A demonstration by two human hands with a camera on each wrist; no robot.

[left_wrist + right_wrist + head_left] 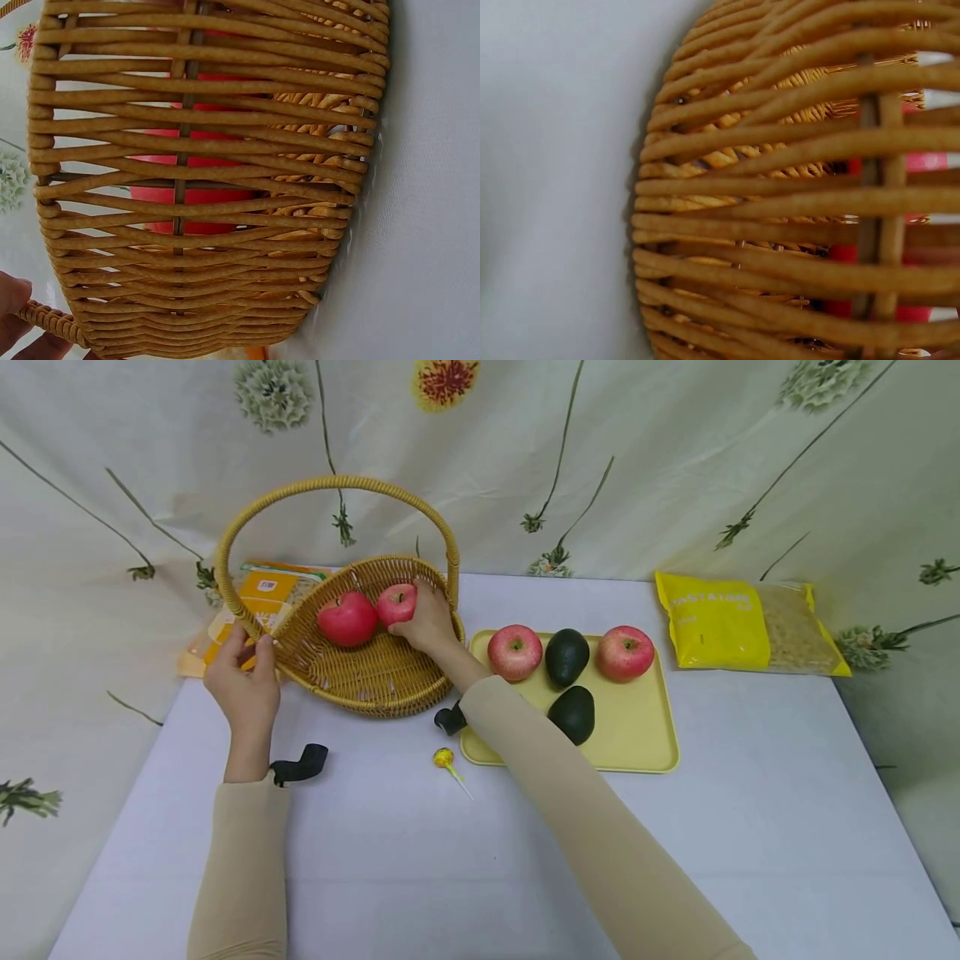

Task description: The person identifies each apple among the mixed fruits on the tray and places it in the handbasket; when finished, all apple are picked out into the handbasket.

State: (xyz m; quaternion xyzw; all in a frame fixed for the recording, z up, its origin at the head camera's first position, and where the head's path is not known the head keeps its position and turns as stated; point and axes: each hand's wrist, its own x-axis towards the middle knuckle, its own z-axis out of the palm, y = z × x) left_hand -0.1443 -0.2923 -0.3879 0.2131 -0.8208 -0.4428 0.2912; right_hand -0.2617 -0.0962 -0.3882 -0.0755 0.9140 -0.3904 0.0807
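A wicker basket (360, 685) with a tall arched handle stands at the back left of the table. My left hand (243, 689) grips it where the handle (238, 602) meets the left end of the rim; in the left wrist view, fingertips (13, 294) show at the handle's foot. Inside the basket, a red apple (347, 619) lies towards the left. Just right of it, my right hand (426, 620) holds a second, pinkish apple (396, 604) within the basket. In the right wrist view, woven strands (780, 217) fill the picture and that hand is hidden.
Right of the basket lies a yellow tray (637, 743) with two apples (626, 653) and two avocados (567, 657). A lollipop (444, 758) lies in front. Behind the basket's left end is an orange packet (266, 597); a yellow pasta bag (720, 622) is at back right.
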